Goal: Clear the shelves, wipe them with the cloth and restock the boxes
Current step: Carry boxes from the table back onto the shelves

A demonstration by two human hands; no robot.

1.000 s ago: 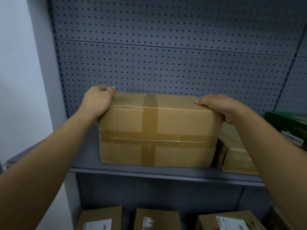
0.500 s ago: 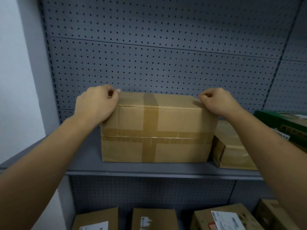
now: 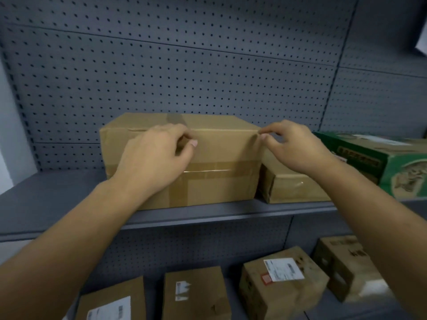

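Observation:
A large taped cardboard box stands on the grey upper shelf, close to the pegboard back. My left hand hovers in front of the box's front face, fingers loosely curled, holding nothing. My right hand is at the box's upper right corner with its fingertips just at the edge; its fingers are loosely bent and grip nothing. No cloth is in view.
A smaller brown box sits against the large box's right side, and a green printed box lies further right. Several labelled cardboard boxes stand on the lower shelf. The upper shelf's left part is bare.
Both hands have let go of the large box's top corners and drawn back toward me; the left hand has shifted right across its front. The view has moved up and left.

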